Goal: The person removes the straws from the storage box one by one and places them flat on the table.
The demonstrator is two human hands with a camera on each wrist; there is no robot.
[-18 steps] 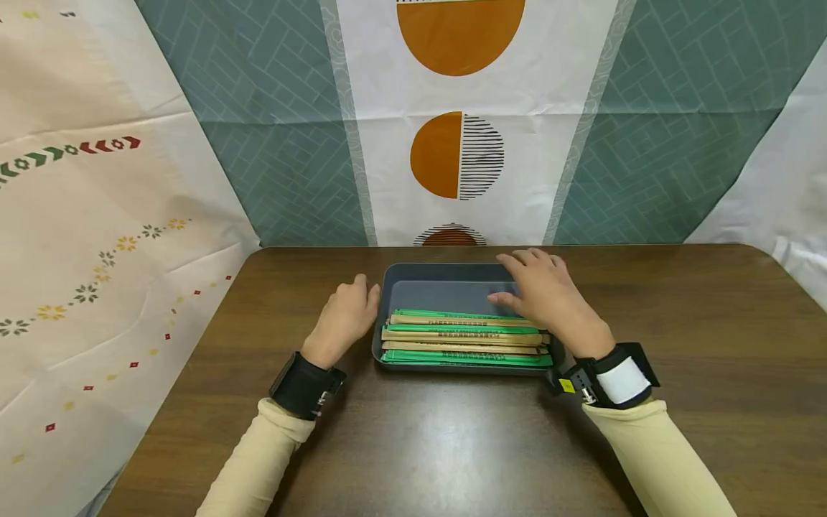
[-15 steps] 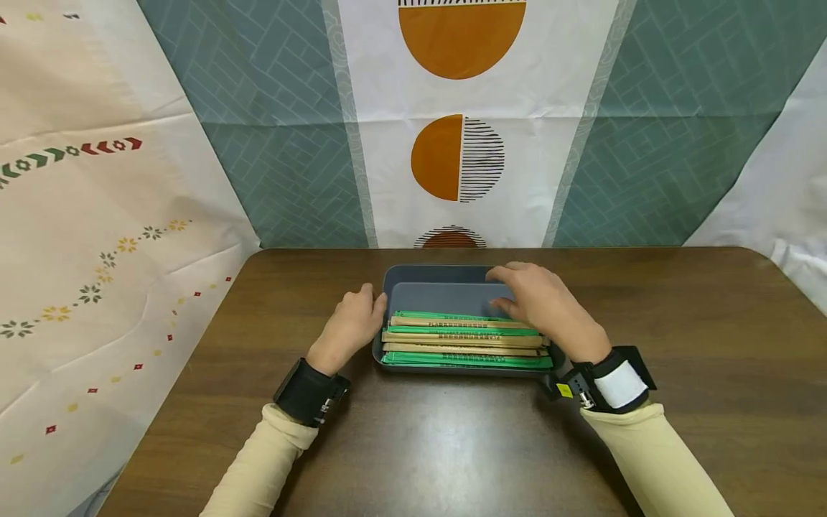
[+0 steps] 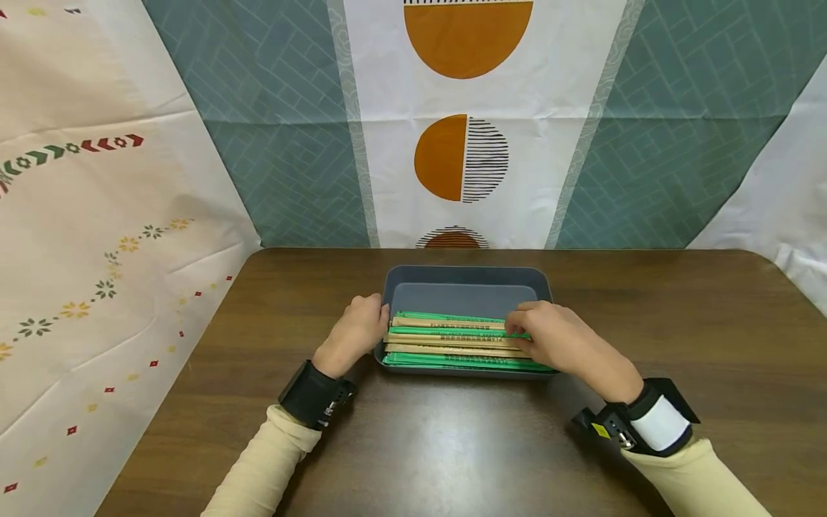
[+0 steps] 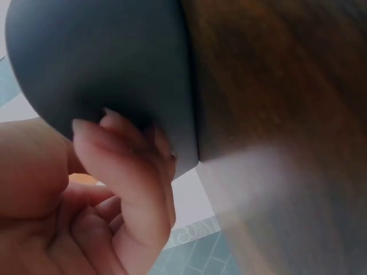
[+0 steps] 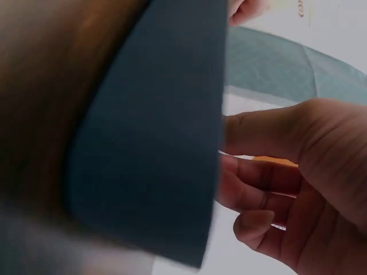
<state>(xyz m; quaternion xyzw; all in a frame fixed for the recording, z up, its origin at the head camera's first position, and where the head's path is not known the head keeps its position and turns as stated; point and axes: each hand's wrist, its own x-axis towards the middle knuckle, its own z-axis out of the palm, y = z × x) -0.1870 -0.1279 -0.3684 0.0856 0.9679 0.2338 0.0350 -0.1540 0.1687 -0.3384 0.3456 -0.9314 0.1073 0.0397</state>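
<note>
Picking at packets (image 3: 449, 341) seems your step: left hand (image 3: 359, 326) holds the tray (image 3: 465, 276); right hand (image 3: 554, 334) is narrow, whether gripping I cannot tell; next, pinch one firmly.

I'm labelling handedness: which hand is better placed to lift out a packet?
Probably the right hand: it's over the packets, while the left hand touches the left side of the tray.
</note>
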